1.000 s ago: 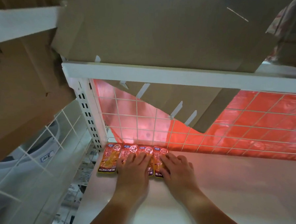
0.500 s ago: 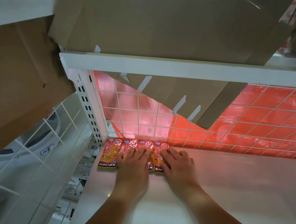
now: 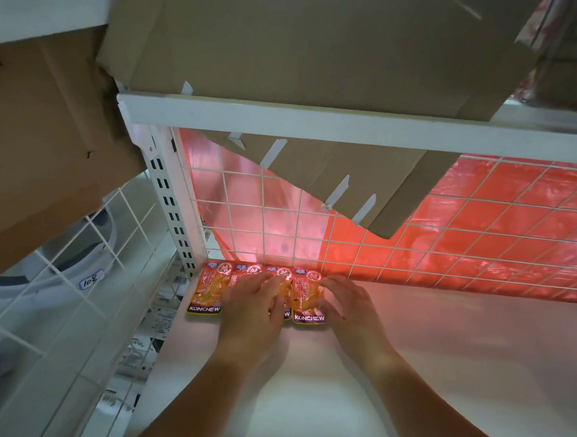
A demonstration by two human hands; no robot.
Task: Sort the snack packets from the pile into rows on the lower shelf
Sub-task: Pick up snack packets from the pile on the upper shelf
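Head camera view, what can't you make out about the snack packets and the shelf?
Two middle packets: head view, mostly covered by the left hand.
Right edge of the rightmost packet: head view, under the right hand.
Source pile: head view, outside the frame.
Print on the cardboard box: head view, blurred, cut by the left edge.

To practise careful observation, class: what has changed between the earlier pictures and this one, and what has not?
The right hand has slid right, off the rightmost packet, whose whole label now shows; its fingers rest at that packet's right edge. The left hand still lies over the middle packets. The four packets stay in one row on the lower shelf; nothing lifted.
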